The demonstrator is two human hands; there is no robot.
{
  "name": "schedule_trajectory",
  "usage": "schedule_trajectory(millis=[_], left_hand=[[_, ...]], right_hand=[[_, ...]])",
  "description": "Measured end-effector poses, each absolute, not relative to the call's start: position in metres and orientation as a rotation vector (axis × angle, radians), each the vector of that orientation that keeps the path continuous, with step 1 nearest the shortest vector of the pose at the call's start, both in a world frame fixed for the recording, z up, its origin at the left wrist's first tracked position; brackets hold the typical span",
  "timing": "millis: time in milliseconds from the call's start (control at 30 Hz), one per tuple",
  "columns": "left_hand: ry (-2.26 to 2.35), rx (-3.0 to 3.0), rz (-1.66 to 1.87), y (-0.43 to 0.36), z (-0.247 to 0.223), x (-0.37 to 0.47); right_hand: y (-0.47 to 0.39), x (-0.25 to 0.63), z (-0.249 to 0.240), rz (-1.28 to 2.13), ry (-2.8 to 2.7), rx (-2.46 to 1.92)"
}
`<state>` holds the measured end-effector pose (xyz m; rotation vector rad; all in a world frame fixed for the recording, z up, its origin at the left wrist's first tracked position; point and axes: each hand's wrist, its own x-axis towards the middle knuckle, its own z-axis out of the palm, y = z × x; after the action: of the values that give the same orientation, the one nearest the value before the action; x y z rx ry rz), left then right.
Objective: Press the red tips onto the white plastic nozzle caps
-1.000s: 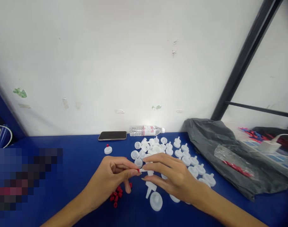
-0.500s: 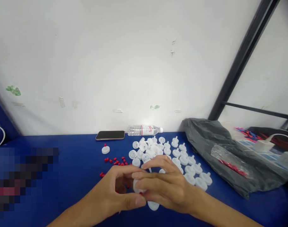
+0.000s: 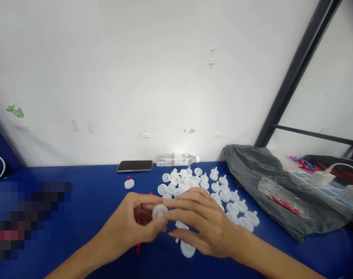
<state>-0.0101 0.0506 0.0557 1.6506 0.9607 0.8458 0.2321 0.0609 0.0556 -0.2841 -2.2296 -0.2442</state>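
Note:
A white plastic spout cap (image 3: 159, 211) is pinched between the thumb and fingers of my left hand (image 3: 132, 221), its round face turned toward me. My right hand (image 3: 202, 221) is just to its right, fingers stretched out and thumb apart. Its fingertips reach the cap's edge; I cannot tell whether they press on it. Small red caps (image 3: 138, 250) lie under and beside my left hand, partly hidden by it. Beneath my right hand rests another white spout cap (image 3: 188, 248). Behind the hands spreads a pile of white spout caps (image 3: 189, 182), several standing spout up.
One white cap with a red tip (image 3: 129, 183) stands apart at the left. A phone (image 3: 135, 166) and a clear plastic bottle (image 3: 176, 159) lie along the wall. At the right are a grey plastic bag (image 3: 252, 182), a clear bag with red pieces (image 3: 283, 199) and a white charger (image 3: 323, 178).
Both hands have shifted slightly; the white cap in my left hand has moved up and left and turned its face toward me. My right thumb has come away from the other fingers.

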Motion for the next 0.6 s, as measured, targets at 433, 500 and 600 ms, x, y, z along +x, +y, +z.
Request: schedule_trajectory(millis=[433,500,600], left_hand=[[1.908,1.865,0.996,0.106,0.078,-0.072],[2.041,1.938,0.863,0.113,0.078,-0.085],[2.132,1.955,0.614,0.121,0.077,-0.100]], right_hand=[[0.087,0.246,0.041,-0.110,-2.364,-0.884],[0.087,0.247,0.041,-0.084,-2.410,-0.940],[0.087,0.248,0.041,-0.055,-2.461,-0.979]])
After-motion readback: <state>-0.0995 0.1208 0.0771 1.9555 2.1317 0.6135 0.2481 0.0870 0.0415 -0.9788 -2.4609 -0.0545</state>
